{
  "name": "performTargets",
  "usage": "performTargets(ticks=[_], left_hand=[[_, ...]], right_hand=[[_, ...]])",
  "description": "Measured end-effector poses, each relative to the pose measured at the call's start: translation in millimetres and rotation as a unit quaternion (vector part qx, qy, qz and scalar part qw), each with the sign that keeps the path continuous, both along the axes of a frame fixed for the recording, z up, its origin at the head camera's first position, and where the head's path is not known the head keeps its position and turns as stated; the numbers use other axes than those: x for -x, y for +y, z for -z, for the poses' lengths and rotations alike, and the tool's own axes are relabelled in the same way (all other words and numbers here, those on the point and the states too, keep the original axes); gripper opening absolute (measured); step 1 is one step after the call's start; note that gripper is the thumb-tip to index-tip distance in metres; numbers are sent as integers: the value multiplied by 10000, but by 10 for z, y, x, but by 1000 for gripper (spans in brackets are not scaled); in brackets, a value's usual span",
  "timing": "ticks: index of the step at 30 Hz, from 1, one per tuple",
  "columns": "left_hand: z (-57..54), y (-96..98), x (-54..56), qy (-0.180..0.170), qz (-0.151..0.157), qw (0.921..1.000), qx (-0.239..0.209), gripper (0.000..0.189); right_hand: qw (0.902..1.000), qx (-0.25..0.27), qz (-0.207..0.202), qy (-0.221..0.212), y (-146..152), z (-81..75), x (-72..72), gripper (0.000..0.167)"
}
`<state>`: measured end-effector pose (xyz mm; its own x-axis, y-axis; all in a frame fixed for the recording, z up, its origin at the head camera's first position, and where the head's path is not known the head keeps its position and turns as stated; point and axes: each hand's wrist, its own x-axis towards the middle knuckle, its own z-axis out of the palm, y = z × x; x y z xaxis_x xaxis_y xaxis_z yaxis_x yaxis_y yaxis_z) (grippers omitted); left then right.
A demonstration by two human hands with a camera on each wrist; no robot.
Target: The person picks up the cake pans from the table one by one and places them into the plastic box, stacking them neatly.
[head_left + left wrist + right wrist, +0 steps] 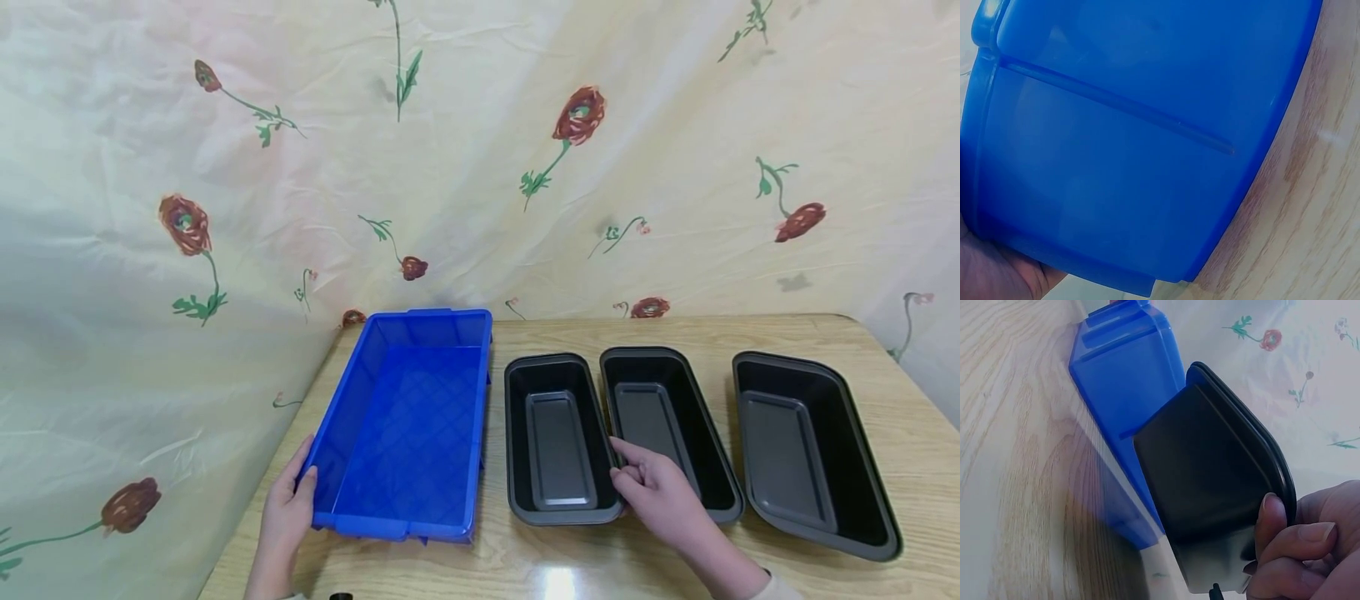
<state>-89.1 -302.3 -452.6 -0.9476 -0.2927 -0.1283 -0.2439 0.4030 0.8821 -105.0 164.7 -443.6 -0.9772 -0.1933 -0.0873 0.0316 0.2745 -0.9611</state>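
Observation:
A blue plastic tray [420, 433] lies on the left side of the table. My left hand [288, 500] grips its left rim near the front corner, thumb on top; the left wrist view shows the tray's outer wall [1116, 162] close up. To the right of the tray is a dark loaf pan [558, 450]. The right hand [667, 500] pinches this pan's right rim near the front, between thumb and fingers. In the right wrist view the pan's outer side [1204, 469] shows, with the fingers curled at its rim.
A second loaf pan [648, 408] stands just right of the held one, partly behind the right hand. Farther right sits a third loaf pan [787, 450]. All are on a wooden table [525, 558]. A flowered cloth [465, 167] hangs behind. A small black object [341, 596] shows at the bottom edge.

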Motion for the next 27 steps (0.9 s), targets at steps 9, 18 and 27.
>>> performTargets(ticks=[9,18,27], left_hand=[[-8,1,-8,39,15,10000,20,54],[-4,2,-7,-2,26,10000,27,54],[1,5,-11,31,-33,10000,43,53]], right_hand=[[9995,124,243,-136,8,-34,-12,56],[9989,193,401,-175,20,-79,-40,55],[9985,306,446,-29,9,-118,-57,54]])
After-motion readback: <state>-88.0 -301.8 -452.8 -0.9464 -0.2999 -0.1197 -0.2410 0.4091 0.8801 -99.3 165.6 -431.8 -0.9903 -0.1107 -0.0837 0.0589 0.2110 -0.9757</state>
